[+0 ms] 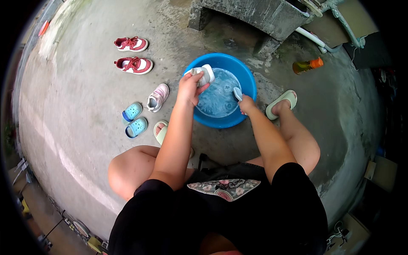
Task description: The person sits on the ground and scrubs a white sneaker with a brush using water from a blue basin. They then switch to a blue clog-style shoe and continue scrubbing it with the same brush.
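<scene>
My left hand (190, 86) grips a white and grey shoe (207, 74) above the left side of a blue plastic basin (251, 86). Cloudy, foamy water (220, 98) fills the bottom of the basin. At the basin's right side, my right hand (247, 104) is closed around the handle of a brush (237, 93) with a pale blue back and dark bristles. The brush head is over the water, apart from the shoe. My left fingers cover part of the shoe.
Left of the basin lie a pink and white sneaker (158, 97), blue clogs (136, 127) and red and white sneakers (134, 65). A bottle with an orange cap (307, 66) lies to the right. Beyond the basin stands a concrete structure (251, 16), with a white pipe (310, 38) beside it.
</scene>
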Demonstrator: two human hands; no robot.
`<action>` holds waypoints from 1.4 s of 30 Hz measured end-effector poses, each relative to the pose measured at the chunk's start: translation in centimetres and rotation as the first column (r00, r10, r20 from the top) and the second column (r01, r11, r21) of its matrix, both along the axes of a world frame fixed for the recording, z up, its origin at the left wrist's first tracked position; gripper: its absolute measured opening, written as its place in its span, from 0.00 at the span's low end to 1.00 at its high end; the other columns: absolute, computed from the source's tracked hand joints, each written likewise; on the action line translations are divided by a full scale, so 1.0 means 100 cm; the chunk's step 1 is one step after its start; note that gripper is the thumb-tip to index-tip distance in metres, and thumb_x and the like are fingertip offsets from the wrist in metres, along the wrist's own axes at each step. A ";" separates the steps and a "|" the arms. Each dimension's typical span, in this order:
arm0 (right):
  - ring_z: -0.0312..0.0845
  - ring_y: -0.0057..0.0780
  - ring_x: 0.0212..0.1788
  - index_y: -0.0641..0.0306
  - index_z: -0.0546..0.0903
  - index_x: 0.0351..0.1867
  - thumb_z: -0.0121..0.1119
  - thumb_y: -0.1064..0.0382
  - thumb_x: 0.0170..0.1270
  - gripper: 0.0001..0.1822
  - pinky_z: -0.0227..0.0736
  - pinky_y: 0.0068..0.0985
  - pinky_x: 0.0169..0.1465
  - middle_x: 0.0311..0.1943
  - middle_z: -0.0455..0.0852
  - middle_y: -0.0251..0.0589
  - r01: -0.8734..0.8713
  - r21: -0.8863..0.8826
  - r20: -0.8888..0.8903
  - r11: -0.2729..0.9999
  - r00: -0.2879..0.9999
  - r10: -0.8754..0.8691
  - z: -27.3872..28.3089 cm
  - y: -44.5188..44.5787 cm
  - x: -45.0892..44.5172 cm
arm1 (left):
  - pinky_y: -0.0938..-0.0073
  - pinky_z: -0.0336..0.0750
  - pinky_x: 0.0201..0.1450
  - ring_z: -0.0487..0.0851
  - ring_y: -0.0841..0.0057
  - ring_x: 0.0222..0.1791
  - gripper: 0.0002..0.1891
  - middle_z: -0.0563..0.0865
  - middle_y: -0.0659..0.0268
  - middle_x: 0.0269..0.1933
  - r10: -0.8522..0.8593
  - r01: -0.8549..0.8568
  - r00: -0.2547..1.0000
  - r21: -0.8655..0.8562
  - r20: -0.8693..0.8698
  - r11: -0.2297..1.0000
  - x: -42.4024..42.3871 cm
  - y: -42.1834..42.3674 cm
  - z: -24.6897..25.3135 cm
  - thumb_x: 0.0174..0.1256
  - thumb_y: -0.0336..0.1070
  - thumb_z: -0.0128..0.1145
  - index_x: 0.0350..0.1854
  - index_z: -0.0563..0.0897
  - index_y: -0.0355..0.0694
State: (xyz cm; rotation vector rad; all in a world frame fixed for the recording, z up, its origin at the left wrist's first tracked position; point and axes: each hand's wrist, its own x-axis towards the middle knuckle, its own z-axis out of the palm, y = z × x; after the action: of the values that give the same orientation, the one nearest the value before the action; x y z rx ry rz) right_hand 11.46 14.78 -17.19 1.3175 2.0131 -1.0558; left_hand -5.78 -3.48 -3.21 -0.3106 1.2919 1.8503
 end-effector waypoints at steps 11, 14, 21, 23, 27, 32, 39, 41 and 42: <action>0.76 0.49 0.55 0.43 0.53 0.75 0.45 0.70 0.66 0.35 0.73 0.39 0.57 0.59 0.74 0.53 -0.327 0.140 0.194 0.934 0.935 0.298 -0.028 -0.026 -0.019 | 0.53 0.80 0.54 0.81 0.59 0.54 0.24 0.82 0.53 0.53 -0.029 -0.068 0.944 0.279 0.328 0.958 -0.011 0.013 -0.032 0.77 0.49 0.36 0.56 0.72 0.32; 0.78 0.47 0.52 0.42 0.58 0.73 0.48 0.70 0.65 0.34 0.75 0.41 0.54 0.53 0.79 0.54 -0.521 0.067 0.148 0.851 0.848 0.508 -0.024 -0.018 -0.010 | 0.51 0.78 0.57 0.80 0.57 0.55 0.20 0.81 0.54 0.54 -0.057 -0.046 0.944 0.303 0.324 0.952 -0.007 0.020 -0.031 0.76 0.46 0.43 0.57 0.72 0.34; 0.79 0.42 0.34 0.46 0.69 0.68 0.52 0.63 0.70 0.25 0.75 0.34 0.41 0.33 0.82 0.49 0.102 0.248 -0.721 0.963 0.684 0.114 0.106 -0.052 0.013 | 0.68 0.81 0.47 0.81 0.72 0.50 0.17 0.82 0.62 0.51 0.042 -0.049 0.996 0.084 0.079 0.995 0.001 0.023 -0.026 0.69 0.44 0.57 0.54 0.77 0.40; 0.76 0.38 0.30 0.45 0.71 0.67 0.51 0.63 0.70 0.24 0.74 0.31 0.38 0.29 0.78 0.45 0.057 0.363 -0.730 0.930 0.638 0.245 0.149 -0.079 0.026 | 0.72 0.80 0.39 0.84 0.78 0.39 0.13 0.85 0.66 0.43 0.030 -0.030 0.999 -0.011 -0.019 0.999 0.008 0.025 -0.029 0.68 0.43 0.59 0.48 0.80 0.42; 0.79 0.45 0.30 0.38 0.70 0.67 0.54 0.61 0.68 0.25 0.75 0.40 0.35 0.29 0.78 0.46 -0.089 0.551 -0.542 0.830 0.718 0.437 0.163 -0.089 0.008 | 0.75 0.81 0.29 0.84 0.77 0.30 0.09 0.86 0.64 0.37 0.021 -0.037 0.992 -0.122 -0.126 0.992 0.035 0.037 -0.015 0.69 0.39 0.57 0.39 0.82 0.39; 0.80 0.48 0.30 0.39 0.72 0.66 0.52 0.61 0.69 0.24 0.75 0.41 0.33 0.28 0.79 0.49 -0.051 0.635 -0.496 0.771 0.738 0.457 0.162 -0.059 -0.028 | 0.73 0.84 0.32 0.85 0.72 0.33 0.10 0.85 0.60 0.41 -0.011 -0.027 0.974 -0.162 -0.227 0.986 0.054 0.034 -0.008 0.71 0.36 0.51 0.45 0.78 0.35; 0.79 0.48 0.32 0.41 0.74 0.64 0.51 0.59 0.69 0.22 0.74 0.40 0.37 0.28 0.80 0.51 -0.133 0.627 -0.359 0.768 0.825 0.436 0.187 -0.081 -0.012 | 0.70 0.84 0.35 0.85 0.70 0.39 0.10 0.84 0.58 0.45 -0.002 -0.027 0.936 -0.078 -0.351 0.997 0.065 0.032 -0.012 0.70 0.33 0.51 0.48 0.77 0.33; 0.79 0.49 0.32 0.41 0.73 0.64 0.51 0.59 0.69 0.22 0.75 0.40 0.36 0.29 0.80 0.52 -0.114 0.575 -0.428 0.810 0.802 0.417 0.183 -0.065 -0.016 | 0.72 0.83 0.38 0.84 0.72 0.41 0.12 0.83 0.59 0.46 -0.038 0.009 0.920 -0.077 -0.390 0.997 0.065 0.031 -0.019 0.70 0.34 0.53 0.50 0.77 0.33; 0.80 0.49 0.32 0.41 0.73 0.65 0.51 0.59 0.69 0.22 0.75 0.41 0.36 0.30 0.81 0.52 -0.121 0.580 -0.435 0.806 0.790 0.431 0.184 -0.065 -0.014 | 0.72 0.82 0.38 0.84 0.73 0.41 0.12 0.83 0.59 0.46 -0.041 0.010 0.909 -0.077 -0.415 0.997 0.059 0.030 -0.020 0.70 0.34 0.53 0.50 0.77 0.33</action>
State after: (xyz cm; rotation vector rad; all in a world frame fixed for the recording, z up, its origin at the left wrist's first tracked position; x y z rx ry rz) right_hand 10.01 8.32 1.20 0.9266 3.0058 -0.8155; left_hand 0.15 -0.49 -5.22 0.0735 1.6438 1.9136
